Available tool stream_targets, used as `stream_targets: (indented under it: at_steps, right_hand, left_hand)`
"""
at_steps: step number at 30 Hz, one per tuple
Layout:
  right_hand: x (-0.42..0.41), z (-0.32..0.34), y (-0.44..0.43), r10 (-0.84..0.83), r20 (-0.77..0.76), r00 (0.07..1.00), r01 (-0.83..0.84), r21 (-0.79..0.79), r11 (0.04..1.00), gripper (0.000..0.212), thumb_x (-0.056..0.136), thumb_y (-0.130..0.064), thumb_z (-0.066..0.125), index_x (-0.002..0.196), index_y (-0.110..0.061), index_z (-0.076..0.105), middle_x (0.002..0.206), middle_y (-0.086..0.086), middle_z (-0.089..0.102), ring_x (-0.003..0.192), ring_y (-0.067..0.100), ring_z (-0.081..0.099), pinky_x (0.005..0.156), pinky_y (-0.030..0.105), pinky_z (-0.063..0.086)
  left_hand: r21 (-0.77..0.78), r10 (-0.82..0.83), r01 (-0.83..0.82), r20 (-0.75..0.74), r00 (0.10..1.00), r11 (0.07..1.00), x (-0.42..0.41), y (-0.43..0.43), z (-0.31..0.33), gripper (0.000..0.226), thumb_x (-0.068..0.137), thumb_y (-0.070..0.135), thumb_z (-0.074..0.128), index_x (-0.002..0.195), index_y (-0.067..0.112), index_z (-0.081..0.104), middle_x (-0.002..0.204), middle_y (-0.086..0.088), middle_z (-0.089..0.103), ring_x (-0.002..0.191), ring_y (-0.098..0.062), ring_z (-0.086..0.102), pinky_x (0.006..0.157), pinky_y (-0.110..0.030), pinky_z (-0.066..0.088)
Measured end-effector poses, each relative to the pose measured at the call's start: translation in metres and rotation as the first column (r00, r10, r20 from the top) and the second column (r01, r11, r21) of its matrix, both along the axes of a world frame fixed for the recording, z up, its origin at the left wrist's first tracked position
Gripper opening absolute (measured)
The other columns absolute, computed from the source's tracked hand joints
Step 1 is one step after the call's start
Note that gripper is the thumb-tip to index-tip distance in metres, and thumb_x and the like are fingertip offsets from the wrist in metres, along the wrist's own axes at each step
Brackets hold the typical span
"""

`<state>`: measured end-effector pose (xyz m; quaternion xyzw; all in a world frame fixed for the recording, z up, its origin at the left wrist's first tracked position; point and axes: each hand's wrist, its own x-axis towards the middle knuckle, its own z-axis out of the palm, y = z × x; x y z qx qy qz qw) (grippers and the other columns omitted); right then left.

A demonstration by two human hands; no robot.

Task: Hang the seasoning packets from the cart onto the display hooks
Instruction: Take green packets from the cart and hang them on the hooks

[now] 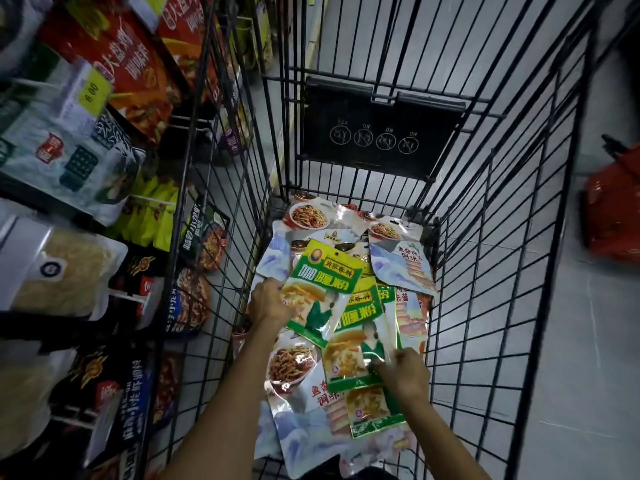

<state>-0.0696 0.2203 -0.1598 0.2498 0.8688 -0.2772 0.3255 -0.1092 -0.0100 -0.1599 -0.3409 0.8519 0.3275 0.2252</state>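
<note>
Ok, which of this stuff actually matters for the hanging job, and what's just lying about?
For the job:
green-and-yellow foil seasoning packet, gripped by the left hand
second green packet, pinched by the right hand
silvery blue-and-white packets loose in the black wire cart
white display hook on the left

Lying about:
red glossy object on the floor
yellow price tag
red packets already hung

Both bare forearms (221, 393) stretch forward and down. Left hand (268, 303) is further out, fingers curled round the upper green packet (322, 292); right hand (403, 374) sits nearer, pinching the lower green packet (356, 344) at its corner.
</note>
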Motion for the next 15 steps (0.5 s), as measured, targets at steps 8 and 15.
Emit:
stream_targets:
  at_steps: [8, 15]
  right_hand:
    - [-0.01, 0.006, -0.016, 0.175, -0.143, 0.974, -0.15, 0.171, 0.974, 0.053, 0.075, -0.051, 0.073, 0.104, -0.009, 0.056, 0.103, 0.008, 0.064, 0.099, 0.027, 0.06, 0.088, 0.036, 0.046]
    - [-0.023, 0.025, -0.012, 0.085, -0.085, 0.993, -0.09, -0.056, 0.994, 0.024, 0.082, -0.028, 0.073, 0.079, -0.01, 0.057, 0.094, 0.015, 0.069, 0.08, 0.027, 0.061, 0.072, 0.037, 0.051]
  left_hand:
    - [-0.106, -0.024, 0.022, -0.022, 0.999, 0.994, -0.015, 0.016, 0.008, 0.061, 0.071, 0.034, 0.081, 0.118, 0.005, 0.053, 0.127, -0.015, 0.053, 0.116, -0.033, 0.051, 0.089, -0.042, 0.047]
    - [0.13, 0.183, -0.167, -0.123, 0.975, 0.977, -0.009, 0.005, 0.028, 0.04, 0.063, 0.017, 0.087, 0.097, 0.009, 0.067, 0.102, -0.012, 0.07, 0.093, -0.027, 0.065, 0.073, -0.029, 0.051]
